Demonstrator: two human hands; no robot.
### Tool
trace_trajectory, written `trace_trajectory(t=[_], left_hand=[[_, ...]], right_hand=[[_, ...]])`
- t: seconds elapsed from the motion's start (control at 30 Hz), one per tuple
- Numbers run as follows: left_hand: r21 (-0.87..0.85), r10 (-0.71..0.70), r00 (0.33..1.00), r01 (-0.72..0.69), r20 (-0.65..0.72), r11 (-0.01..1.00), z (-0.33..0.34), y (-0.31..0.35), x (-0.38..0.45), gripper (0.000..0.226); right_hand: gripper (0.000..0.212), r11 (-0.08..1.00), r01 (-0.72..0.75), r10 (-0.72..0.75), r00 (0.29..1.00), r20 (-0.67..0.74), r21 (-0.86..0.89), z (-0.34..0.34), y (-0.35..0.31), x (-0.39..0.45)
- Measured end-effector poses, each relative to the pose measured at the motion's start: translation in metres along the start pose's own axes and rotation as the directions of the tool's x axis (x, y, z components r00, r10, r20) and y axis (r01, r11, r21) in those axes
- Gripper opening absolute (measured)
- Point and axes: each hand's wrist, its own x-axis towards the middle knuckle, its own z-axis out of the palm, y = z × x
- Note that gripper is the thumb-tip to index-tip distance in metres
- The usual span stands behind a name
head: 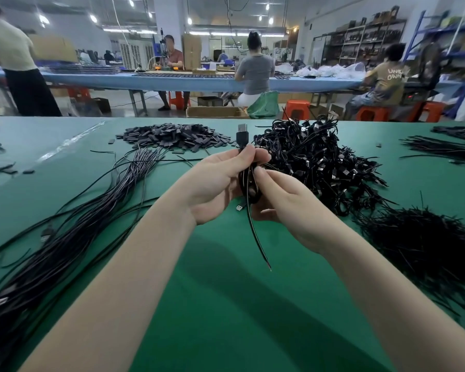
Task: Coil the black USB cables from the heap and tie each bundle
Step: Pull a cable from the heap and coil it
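A: Your left hand (pixel 215 183) and right hand (pixel 285 200) both grip a small coiled black USB cable (pixel 246 183).

B: Yes, you hold it above the green table (pixel 226 291), beside the big black heap of tied cables (pixel 320 162).

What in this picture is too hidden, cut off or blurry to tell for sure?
All in the head view:
- Coiled cable: the left hand and right hand cover most of it, so any tie is hidden.
- Loose cable heap: cut off by the left edge.
- Pile of thin black strands: runs off the right edge, and single strands blur together.
- Pile of small dark flat pieces: too small to identify.
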Motion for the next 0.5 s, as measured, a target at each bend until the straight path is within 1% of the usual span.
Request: trace_trajectory(t=[0.03, 0.1, 0.2, 0.23, 0.3, 0.33, 0.37, 0.4, 0.43, 0.47, 0.5], left_hand=[[0.025, 0.000, 1.000, 0.000, -0.008, 1.000, 0.000, 0.000, 0.000, 0.023], [0.100, 0.017, 0.999, -0.014, -0.033, 0.995, -0.002, -0.004, 0.001, 0.024], [0.214, 0.060, 0.994, -0.039, -0.091, 0.976, 0.002, -0.009, 0.003, 0.031], [0.226, 0.068, 0.991, -0.041, -0.113, 0.973, 0.004, -0.012, 0.004, 0.031], [0.304, 0.087, 0.982, -0.032, -0.168, 0.952, 0.006, -0.016, 0.005, 0.032], [0.415, 0.116, 0.974, -0.025, -0.195, 0.909, 0.005, -0.016, 0.005, 0.035], [0.577, 0.159, 0.965, -0.009, -0.209, 0.816, 0.003, -0.017, 0.005, 0.041], [0.746, 0.211, 0.954, 0.017, -0.210, 0.666, 0.001, -0.016, 0.003, 0.046], [0.875, 0.303, 0.930, 0.038, -0.208, 0.483, -0.003, -0.017, 0.003, 0.045], [0.953, 0.409, 0.894, 0.058, -0.182, 0.297, -0.005, -0.016, 0.000, 0.032], [0.989, 0.497, 0.858, 0.077, -0.128, 0.122, -0.008, -0.017, -0.001, 0.015]], right_hand=[[0.028, 0.999, 0.012, -0.011, 1.000, 0.017, -0.048, 0.002, 0.000, -0.001], [0.033, 0.969, 0.049, -0.050, 0.999, 0.001, -0.243, 0.005, 0.000, -0.003], [0.027, 0.856, 0.094, -0.146, 0.987, -0.064, -0.508, 0.008, 0.002, -0.002], [0.026, 0.799, 0.087, -0.163, 0.984, -0.076, -0.594, 0.008, 0.005, -0.001], [0.026, 0.628, 0.023, -0.170, 0.979, -0.109, -0.778, 0.008, 0.012, 0.000], [0.027, 0.554, -0.024, -0.161, 0.978, -0.135, -0.832, 0.007, 0.017, 0.000], [0.028, 0.524, -0.082, -0.127, 0.977, -0.173, -0.848, 0.006, 0.022, 0.001], [0.030, 0.532, -0.138, -0.069, 0.976, -0.205, -0.835, 0.002, 0.027, 0.001], [0.032, 0.558, -0.187, 0.002, 0.975, -0.224, -0.809, -0.002, 0.031, 0.001], [0.033, 0.577, -0.216, 0.063, 0.973, -0.221, -0.788, -0.007, 0.035, 0.001], [0.034, 0.577, -0.216, 0.106, 0.976, -0.191, -0.788, -0.011, 0.037, 0.000]])
